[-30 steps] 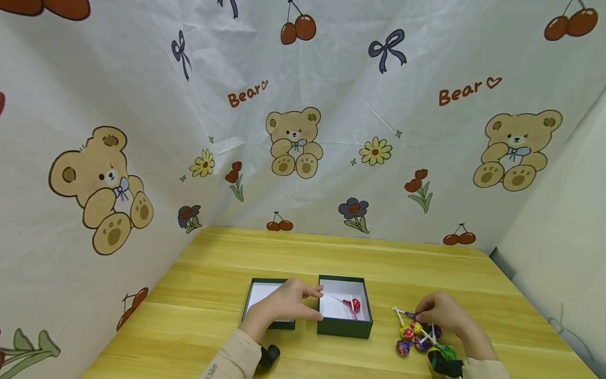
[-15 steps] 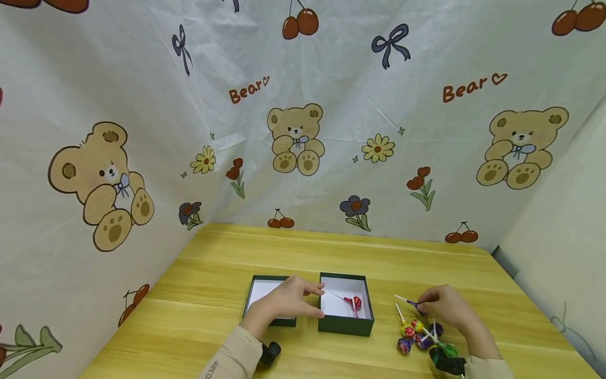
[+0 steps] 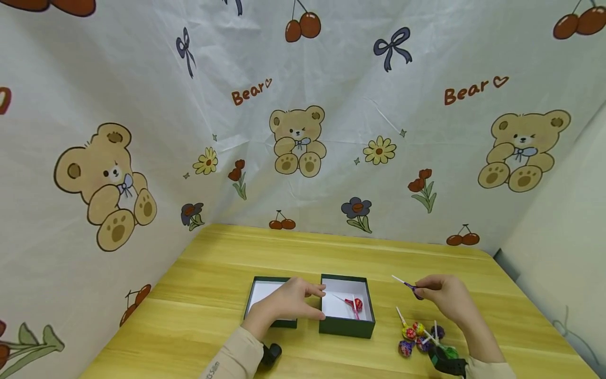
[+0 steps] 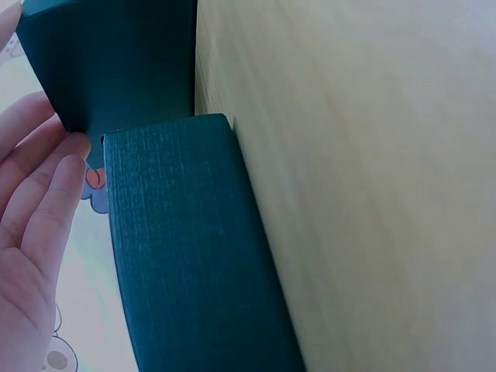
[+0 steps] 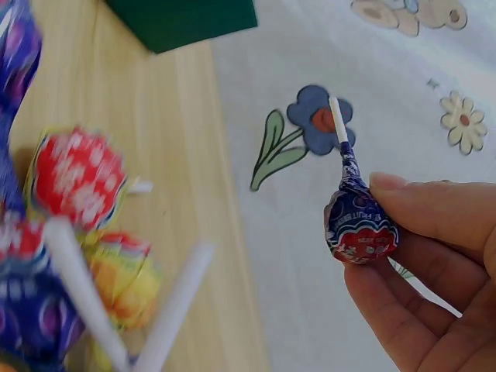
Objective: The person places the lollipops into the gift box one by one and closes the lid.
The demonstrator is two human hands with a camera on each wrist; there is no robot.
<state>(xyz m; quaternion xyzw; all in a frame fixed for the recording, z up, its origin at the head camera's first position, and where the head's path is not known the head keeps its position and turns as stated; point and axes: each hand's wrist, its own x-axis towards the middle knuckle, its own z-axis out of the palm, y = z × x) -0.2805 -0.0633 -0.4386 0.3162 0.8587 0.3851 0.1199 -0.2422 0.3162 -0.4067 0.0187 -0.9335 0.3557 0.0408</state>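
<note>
the counter [image 3: 331,250] bears a green box [image 3: 347,327], lower centre; left hand [image 3: 288,301] loose against it, right hand [image 3: 444,295] pinching at lower right; lollipop pile [image 3: 423,343] below seemingly left to do, red lollipops [image 3: 357,305] already boxed, the pinched purple lollipop [image 5: 360,223] not yet in

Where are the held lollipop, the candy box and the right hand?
Held lollipop [image 5: 359,229], right wrist view, on its wrapped head.
Candy box [image 3: 347,327], head view, on its near outer wall.
Right hand [image 3: 450,299], head view, on its back.

The held lollipop [image 5: 361,226] is blue and red, the deeper box [image 3: 347,327] dark green, white inside, the table [image 3: 326,255] yellow wood-grain.
</note>
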